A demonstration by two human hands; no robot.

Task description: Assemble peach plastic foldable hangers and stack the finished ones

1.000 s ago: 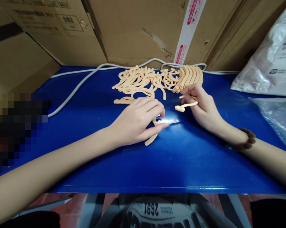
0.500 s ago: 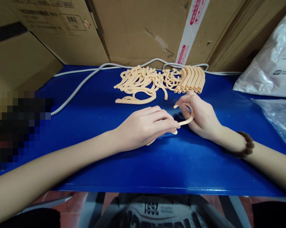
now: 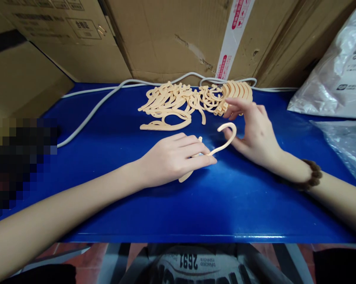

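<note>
My left hand (image 3: 173, 157) rests on the blue table (image 3: 178, 205) with its fingers closed on curved peach plastic pieces (image 3: 222, 140); one hooks up to the right and another end pokes out below the palm. My right hand (image 3: 251, 130) is just right of that hook with its fingers spread and nothing in it, its fingertips near a neat row of stacked peach pieces (image 3: 237, 94). A loose heap of the same curved peach pieces (image 3: 172, 104) lies behind my left hand.
Cardboard boxes (image 3: 166, 35) wall off the back and left of the table. A white cable (image 3: 101, 102) runs along the back edge and down the left. Clear plastic bags (image 3: 337, 79) lie at the right. A pixelated patch covers the left edge.
My right hand has let go of the curved piece and opened, lifting toward the stacked row. My left hand now holds that piece, which sticks out to the right.
</note>
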